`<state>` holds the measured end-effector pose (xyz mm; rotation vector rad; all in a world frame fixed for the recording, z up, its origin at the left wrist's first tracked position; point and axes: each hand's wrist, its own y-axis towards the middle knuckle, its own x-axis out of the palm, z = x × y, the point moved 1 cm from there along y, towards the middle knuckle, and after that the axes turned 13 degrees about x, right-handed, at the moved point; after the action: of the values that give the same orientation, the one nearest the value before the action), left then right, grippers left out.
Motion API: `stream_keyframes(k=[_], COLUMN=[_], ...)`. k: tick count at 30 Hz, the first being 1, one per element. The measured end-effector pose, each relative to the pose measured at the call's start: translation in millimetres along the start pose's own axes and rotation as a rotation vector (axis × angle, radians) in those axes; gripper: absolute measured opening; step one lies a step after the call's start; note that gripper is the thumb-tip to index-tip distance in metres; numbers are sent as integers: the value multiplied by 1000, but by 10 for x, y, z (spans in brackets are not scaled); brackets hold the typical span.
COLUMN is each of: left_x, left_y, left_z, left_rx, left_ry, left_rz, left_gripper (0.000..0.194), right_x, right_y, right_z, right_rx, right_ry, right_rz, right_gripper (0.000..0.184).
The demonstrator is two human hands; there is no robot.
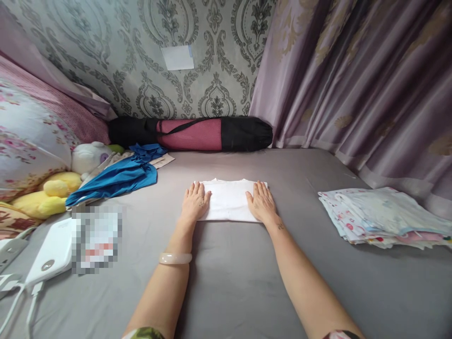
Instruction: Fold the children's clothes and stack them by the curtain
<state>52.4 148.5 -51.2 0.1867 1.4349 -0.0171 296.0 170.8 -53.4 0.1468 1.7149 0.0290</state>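
**Operator:** Hands, two, both mine. Left hand lies flat with fingers spread on the left end of the folded white cotton cloth; right hand lies flat the same way on its right end. Neither grips; both press palm-down. That cloth sits mid-bed on the grey bedsheet, straight ahead of me.

**Logger:** Step?

**Operator:** Smoothing a finished fold, I judge. A further move would call for pinching an edge, since open palms cannot lift it.

**Logger:** Counts, going outward?

**Operator:** One pale bangle on my left wrist. One stack of printed folded cloths, well apart to the right; layers too thin to count. One crumpled blue garment to the left. One black-and-pink rolled mat bag against the wall. One yellow plush toy, one white plush toy. One white power bank.
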Motion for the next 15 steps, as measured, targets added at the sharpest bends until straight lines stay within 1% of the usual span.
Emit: stream_keyframes(k=[3, 6, 9, 12, 15], left_x=[-42, -87, -93, -39, 16], left_y=[-2, 10, 27, 25, 10], left_z=[19, 94, 242, 380, 431], left_rx=[-5, 1, 82, 156, 153], left_ry=[-3, 26, 55, 39, 4], left_rz=[4, 60, 106, 67, -4], left_gripper=[60, 58, 56, 55, 55], right_x=[-36, -97, -128, -87, -32], right_y=[-1, -4, -24, -56, -82], right_z=[-14, -66, -149, -209, -224], right_rx=[7, -13, -78, -97, -74], right_ry=[8, 22, 41, 45, 39], right_rz=[5, 52, 92, 42, -18], right_gripper=[64, 61, 60, 57, 55])
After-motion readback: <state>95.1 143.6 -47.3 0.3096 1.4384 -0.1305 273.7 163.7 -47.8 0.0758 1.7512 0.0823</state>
